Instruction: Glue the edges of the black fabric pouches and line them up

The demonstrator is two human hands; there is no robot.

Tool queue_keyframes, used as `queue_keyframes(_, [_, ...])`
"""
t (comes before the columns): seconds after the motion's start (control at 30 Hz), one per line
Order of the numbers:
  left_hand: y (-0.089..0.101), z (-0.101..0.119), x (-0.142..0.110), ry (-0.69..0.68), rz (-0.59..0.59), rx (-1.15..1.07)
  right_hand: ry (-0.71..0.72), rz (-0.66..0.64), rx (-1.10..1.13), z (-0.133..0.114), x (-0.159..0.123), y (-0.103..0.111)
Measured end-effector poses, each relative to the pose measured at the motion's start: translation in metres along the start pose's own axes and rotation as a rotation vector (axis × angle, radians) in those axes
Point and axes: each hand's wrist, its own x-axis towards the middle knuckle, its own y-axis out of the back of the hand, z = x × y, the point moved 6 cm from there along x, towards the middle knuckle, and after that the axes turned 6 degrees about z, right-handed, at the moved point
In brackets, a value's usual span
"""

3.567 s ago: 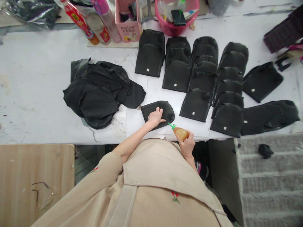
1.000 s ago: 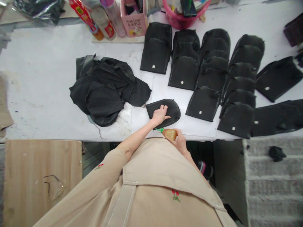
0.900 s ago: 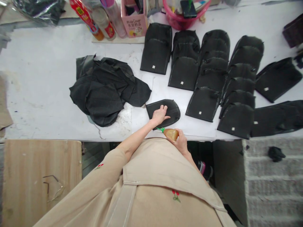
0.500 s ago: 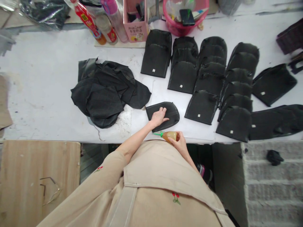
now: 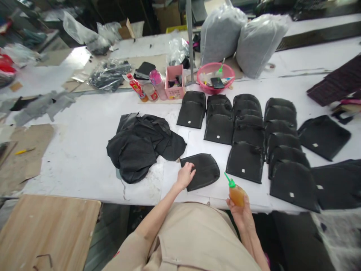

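Observation:
My left hand (image 5: 185, 174) rests with fingers spread on the left end of a rounded black fabric piece (image 5: 203, 171) lying on the white table (image 5: 79, 150) near its front edge. My right hand (image 5: 241, 210) grips a small amber glue bottle with a green nozzle (image 5: 235, 192), held upright just right of that piece and off the fabric. A loose heap of black fabric (image 5: 141, 145) lies to the left of my left hand.
Rows of overlapping black pieces with small white tags (image 5: 248, 131) fill the table's right half. At the back stand a pink basket (image 5: 216, 77), a pink box (image 5: 175, 82), bottles (image 5: 138, 87) and two grey bags (image 5: 242, 39). A wooden board (image 5: 45, 229) sits lower left.
The view has tilted up, showing the far side of the table. My right hand has swung the glue bottle out to the right and upright, away from the black piece. My left hand stays on it.

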Motion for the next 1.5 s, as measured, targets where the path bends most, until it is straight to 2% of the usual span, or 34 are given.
queue_keyframes(0.1, [0.010, -0.028, -0.014, 0.171, 0.065, 0.002, -0.017, 0.018, 0.008, 0.001, 0.009, 0.010])
queue_keyframes(0.17, [0.011, -0.041, -0.020, 0.231, 0.052, 0.005, -0.035, 0.032, 0.023, 0.004, 0.014, 0.014])
queue_keyframes(0.27, [0.008, -0.052, -0.024, 0.288, 0.010, 0.004, -0.045, 0.038, 0.013, 0.009, 0.019, 0.016])
queue_keyframes(0.43, [0.004, -0.062, -0.023, 0.467, 0.087, -0.020, -0.045, 0.026, 0.013, 0.015, 0.022, 0.014])
queue_keyframes(0.63, [0.000, -0.071, -0.009, 0.528, -0.024, -0.125, -0.011, 0.076, 0.037, 0.017, 0.021, 0.017])
queue_keyframes(0.83, [0.001, -0.071, -0.008, 0.522, 0.016, -0.286, -0.039, 0.112, 0.071, 0.016, 0.017, 0.017])
queue_keyframes(0.9, [0.001, -0.066, -0.011, 0.530, 0.023, -0.442, -0.040, 0.107, 0.089, 0.016, 0.016, 0.019])
queue_keyframes(1.03, [-0.003, -0.049, -0.015, 0.602, -0.062, -1.056, -0.067, 0.133, 0.131, 0.023, 0.018, 0.029])
queue_keyframes(1.13, [-0.001, -0.042, -0.018, 0.625, -0.128, -1.261, -0.036, 0.166, 0.134, 0.026, 0.022, 0.037])
queue_keyframes(1.2, [0.001, -0.046, -0.024, 0.652, -0.135, -1.224, -0.012, 0.179, 0.147, 0.028, 0.024, 0.042])
queue_keyframes(1.33, [0.004, -0.062, -0.036, 0.662, -0.094, -0.949, -0.021, 0.166, 0.186, 0.030, 0.028, 0.046])
queue_keyframes(1.4, [0.010, -0.066, -0.037, 0.607, -0.044, -0.811, -0.037, 0.162, 0.196, 0.030, 0.031, 0.048])
queue_keyframes(1.5, [0.029, -0.065, -0.034, 0.441, 0.118, -0.600, -0.057, 0.176, 0.224, 0.029, 0.034, 0.050])
